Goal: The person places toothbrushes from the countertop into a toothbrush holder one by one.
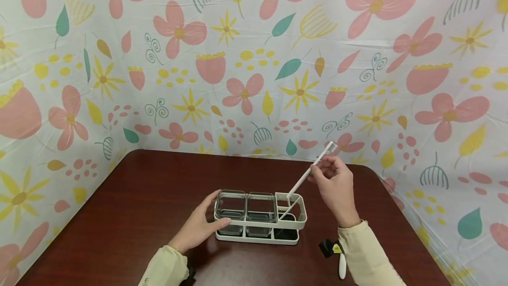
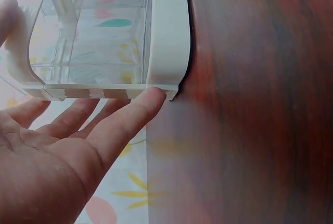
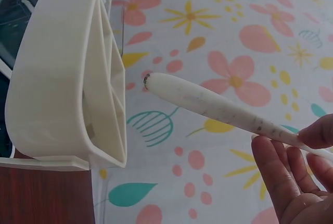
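Observation:
A white toothbrush holder (image 1: 254,223) stands on the table, with two clear cups (image 1: 232,204) in its left and middle slots and a divided compartment at its right end. My left hand (image 1: 200,225) grips its left end, thumb along the front and fingers behind. In the left wrist view, the thumb and fingers (image 2: 127,122) lie against the holder's end. My right hand (image 1: 333,184) pinches a white toothbrush (image 1: 301,182) by the handle, bristles up. The handle's lower end overlaps the divided compartment in the head view; in the right wrist view the tip appears beside the compartment, outside it.
The dark red-brown table (image 1: 119,215) carries the holder. Beside my right sleeve, a white rounded handle-like piece (image 1: 342,266) lies partly hidden under the black wrist camera (image 1: 328,248). A flowered curtain (image 1: 246,56) hangs round the table's back and sides.

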`<state>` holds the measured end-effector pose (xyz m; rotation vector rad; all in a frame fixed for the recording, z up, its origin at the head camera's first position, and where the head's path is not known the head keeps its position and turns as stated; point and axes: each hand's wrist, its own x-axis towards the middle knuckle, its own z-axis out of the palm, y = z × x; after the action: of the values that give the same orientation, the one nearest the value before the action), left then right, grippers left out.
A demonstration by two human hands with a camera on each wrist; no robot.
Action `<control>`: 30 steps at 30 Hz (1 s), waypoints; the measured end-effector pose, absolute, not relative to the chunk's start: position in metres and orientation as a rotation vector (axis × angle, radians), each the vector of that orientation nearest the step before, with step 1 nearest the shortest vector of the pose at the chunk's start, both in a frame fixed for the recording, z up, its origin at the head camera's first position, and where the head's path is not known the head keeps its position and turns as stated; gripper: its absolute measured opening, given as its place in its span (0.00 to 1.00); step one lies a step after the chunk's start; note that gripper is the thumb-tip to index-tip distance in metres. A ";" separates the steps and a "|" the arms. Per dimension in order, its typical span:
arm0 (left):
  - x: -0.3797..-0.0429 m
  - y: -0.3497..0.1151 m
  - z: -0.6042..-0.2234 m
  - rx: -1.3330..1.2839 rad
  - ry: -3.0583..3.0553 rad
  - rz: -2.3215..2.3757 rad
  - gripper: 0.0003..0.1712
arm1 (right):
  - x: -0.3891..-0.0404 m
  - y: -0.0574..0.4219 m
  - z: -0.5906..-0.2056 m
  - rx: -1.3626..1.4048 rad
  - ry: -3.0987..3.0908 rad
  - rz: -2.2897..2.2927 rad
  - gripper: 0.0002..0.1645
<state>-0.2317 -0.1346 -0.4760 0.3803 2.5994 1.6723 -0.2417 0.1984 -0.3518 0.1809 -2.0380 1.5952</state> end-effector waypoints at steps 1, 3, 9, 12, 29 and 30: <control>-0.232 -0.135 -0.476 0.379 2.599 1.673 0.50 | -0.242 0.198 -0.353 0.182 -2.036 1.594 0.12; -0.232 -0.134 -0.476 0.377 2.600 1.671 0.50 | -0.243 0.197 -0.354 0.182 -2.036 1.592 0.12; -0.231 -0.134 -0.475 0.381 2.599 1.675 0.50 | -0.244 0.193 -0.361 0.190 -2.058 1.577 0.11; -0.231 -0.134 -0.475 0.382 2.599 1.678 0.50 | -0.244 0.191 -0.364 0.191 -2.080 1.564 0.11; -0.230 -0.135 -0.475 0.371 2.584 1.704 0.50 | -0.245 0.180 -0.378 0.179 -2.215 1.500 0.08; -0.230 -0.135 -0.475 0.370 2.583 1.707 0.50 | -0.245 0.179 -0.379 0.177 -2.222 1.494 0.08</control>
<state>-0.2301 -0.1352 -0.4754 0.3702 2.5825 1.7068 -0.2450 0.1790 -0.3788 0.1768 -2.2220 1.4938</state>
